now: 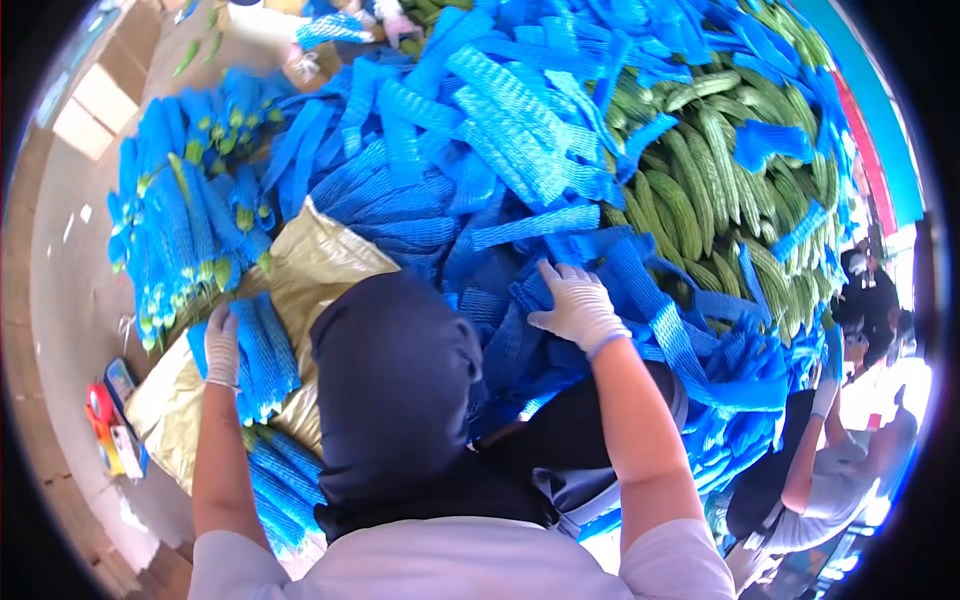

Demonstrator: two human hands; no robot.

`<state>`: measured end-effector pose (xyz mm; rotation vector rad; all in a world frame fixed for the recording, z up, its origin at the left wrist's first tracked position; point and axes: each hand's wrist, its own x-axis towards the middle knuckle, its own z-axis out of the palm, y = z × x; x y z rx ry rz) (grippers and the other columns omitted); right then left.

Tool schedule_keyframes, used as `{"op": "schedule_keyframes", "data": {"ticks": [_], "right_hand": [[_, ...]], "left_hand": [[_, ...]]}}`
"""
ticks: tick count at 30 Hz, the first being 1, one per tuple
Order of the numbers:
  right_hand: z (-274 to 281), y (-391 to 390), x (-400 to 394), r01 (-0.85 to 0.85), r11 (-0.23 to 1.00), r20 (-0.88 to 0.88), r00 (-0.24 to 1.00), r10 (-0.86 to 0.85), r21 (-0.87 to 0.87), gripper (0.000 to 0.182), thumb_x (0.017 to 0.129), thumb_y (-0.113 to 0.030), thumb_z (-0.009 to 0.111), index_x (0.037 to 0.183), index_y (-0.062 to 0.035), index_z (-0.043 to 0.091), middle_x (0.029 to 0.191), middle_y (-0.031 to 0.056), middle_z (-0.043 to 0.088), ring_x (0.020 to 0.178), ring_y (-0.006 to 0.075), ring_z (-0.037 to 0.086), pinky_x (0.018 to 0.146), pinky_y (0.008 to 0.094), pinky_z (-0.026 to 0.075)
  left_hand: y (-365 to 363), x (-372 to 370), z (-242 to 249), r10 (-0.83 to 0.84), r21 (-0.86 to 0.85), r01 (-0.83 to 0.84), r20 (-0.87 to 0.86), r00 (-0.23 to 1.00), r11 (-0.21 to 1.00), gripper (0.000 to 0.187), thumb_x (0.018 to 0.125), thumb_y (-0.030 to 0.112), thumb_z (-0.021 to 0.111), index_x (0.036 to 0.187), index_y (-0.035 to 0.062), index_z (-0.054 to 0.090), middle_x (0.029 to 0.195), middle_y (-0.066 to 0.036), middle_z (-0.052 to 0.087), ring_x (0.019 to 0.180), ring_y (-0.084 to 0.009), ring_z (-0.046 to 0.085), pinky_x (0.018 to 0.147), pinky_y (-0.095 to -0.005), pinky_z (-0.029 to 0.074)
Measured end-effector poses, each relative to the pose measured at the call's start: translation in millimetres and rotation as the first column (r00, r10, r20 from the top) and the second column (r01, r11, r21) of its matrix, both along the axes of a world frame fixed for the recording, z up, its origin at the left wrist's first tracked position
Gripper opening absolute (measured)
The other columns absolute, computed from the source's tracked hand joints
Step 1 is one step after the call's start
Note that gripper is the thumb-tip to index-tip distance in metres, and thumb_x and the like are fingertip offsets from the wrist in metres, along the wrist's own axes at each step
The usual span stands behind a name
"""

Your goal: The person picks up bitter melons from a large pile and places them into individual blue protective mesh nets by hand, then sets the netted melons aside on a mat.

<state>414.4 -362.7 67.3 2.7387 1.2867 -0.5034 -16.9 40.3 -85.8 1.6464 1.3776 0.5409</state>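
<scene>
My left hand (222,348), in a white glove, rests at the left edge of several green gourds in blue foam net sleeves (265,345). Its fingers look stretched out along them rather than wrapped round. These sleeved gourds lie on a gold-coloured plastic sack (310,260). My right hand (580,308), also gloved, reaches onto the heap of loose blue net sleeves (500,290), its fingers spread and touching the pile. Long, ridged green gourds that look like bitter gourds (690,190) are heaped beyond it, on the right.
More sleeved gourds (190,220) are stacked at the left. Below the sack lie further sleeved gourds (285,475). A dark hood (395,390) blocks the middle of the view. A co-worker (830,480) is at the right; another person's gloved hand (395,25) shows at the top.
</scene>
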Motion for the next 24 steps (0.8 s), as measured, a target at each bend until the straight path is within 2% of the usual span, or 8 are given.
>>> {"op": "schedule_keyframes", "data": {"ticks": [5, 8, 13, 17, 19, 21, 23, 24], "right_hand": [[-30, -8, 22, 0.066, 0.941, 0.075, 0.996, -0.044, -0.332, 0.044, 0.078, -0.032, 0.070, 0.114, -0.0058, 0.065, 0.107, 0.0172, 0.067, 0.101, 0.0339, 0.062, 0.093, 0.0407, 0.046], [47, -12, 13, 0.228, 0.876, -0.401, 0.915, -0.044, 0.424, 0.031, 0.082, -0.024, 0.066, 0.103, -0.0020, 0.066, 0.093, 0.0203, 0.068, 0.091, 0.0297, 0.066, 0.079, 0.0382, 0.050], [87, -32, -5, 0.462, 0.627, -0.769, 0.496, 0.405, 0.628, 0.023, 0.088, -0.007, 0.063, 0.110, -0.0011, 0.063, 0.094, 0.0064, 0.066, 0.086, 0.0126, 0.058, 0.082, 0.0279, 0.047], [95, -40, -4, 0.484, 0.591, -0.750, 0.547, 0.372, 0.645, 0.023, 0.086, -0.007, 0.064, 0.109, -0.0012, 0.064, 0.092, 0.0068, 0.066, 0.085, 0.0123, 0.058, 0.080, 0.0284, 0.047], [89, -34, 0, 0.297, 0.444, -0.416, 0.887, 0.199, 0.846, 0.033, 0.081, -0.009, 0.068, 0.112, -0.0027, 0.063, 0.102, 0.0148, 0.066, 0.094, 0.0300, 0.063, 0.085, 0.0363, 0.049], [86, -29, 3, 0.069, 0.401, 0.037, 0.968, -0.249, 0.913, 0.043, 0.077, -0.012, 0.071, 0.118, -0.0041, 0.059, 0.113, 0.0196, 0.062, 0.103, 0.0407, 0.058, 0.090, 0.0424, 0.047], [78, -28, 5, 0.115, 0.394, -0.032, 0.977, -0.212, 0.912, 0.062, 0.080, -0.019, 0.074, 0.133, -0.0034, 0.048, 0.131, 0.0201, 0.053, 0.119, 0.0378, 0.051, 0.101, 0.0410, 0.041], [76, -23, -1, 0.492, 0.160, -0.507, 0.858, 0.077, 0.856, 0.069, 0.082, -0.023, 0.074, 0.138, -0.0019, 0.041, 0.137, 0.0206, 0.048, 0.126, 0.0340, 0.046, 0.105, 0.0390, 0.037]], "left_hand": [[-67, 158, 191, -0.411, 0.217, 0.350, 0.413, 0.812, 0.911, 0.033, 0.096, 0.015, 0.054, 0.127, 0.0016, 0.056, 0.116, -0.009, 0.063, 0.107, -0.0188, 0.059, 0.096, -0.0311, 0.045], [-125, 217, 276, -0.645, 0.315, 0.563, 0.355, 0.677, 0.764, 0.031, 0.096, 0.008, 0.052, 0.127, 0.0019, 0.056, 0.115, -0.009, 0.063, 0.104, -0.0182, 0.061, 0.095, -0.0308, 0.045], [-203, 294, 313, -0.931, 0.292, 0.885, 0.060, 0.360, 0.362, 0.033, 0.089, 0.011, 0.062, 0.121, 0.0046, 0.060, 0.103, -0.006, 0.064, 0.091, -0.0114, 0.060, 0.081, -0.0264, 0.048], [-230, 337, 296, -0.986, 0.154, 0.974, -0.002, 0.169, 0.166, 0.015, 0.088, 0.009, 0.062, 0.102, 0.0022, 0.064, 0.082, -0.002, 0.058, 0.075, -0.0084, 0.053, 0.068, -0.0262, 0.045], [-239, 349, 288, -0.987, 0.176, 0.973, -0.028, 0.157, 0.150, 0.009, 0.089, 0.008, 0.060, 0.096, 0.0022, 0.063, 0.080, -0.001, 0.057, 0.076, -0.0071, 0.052, 0.068, -0.0252, 0.045], [-246, 360, 277, -0.891, 0.227, 0.862, 0.149, 0.429, 0.453, 0.008, 0.091, 0.008, 0.058, 0.096, 0.0033, 0.063, 0.080, 0.002, 0.058, 0.076, -0.0062, 0.052, 0.068, -0.0235, 0.044], [-254, 371, 269, -0.807, 0.155, 0.819, 0.345, 0.479, 0.553, 0.009, 0.092, 0.007, 0.057, 0.098, 0.0039, 0.063, 0.082, 0.003, 0.058, 0.076, -0.0054, 0.051, 0.070, -0.0221, 0.043], [-258, 375, 267, -0.793, 0.130, 0.833, 0.412, 0.448, 0.538, 0.006, 0.091, 0.007, 0.059, 0.096, 0.0036, 0.062, 0.082, 0.003, 0.058, 0.076, -0.0056, 0.051, 0.069, -0.0223, 0.043]]}}
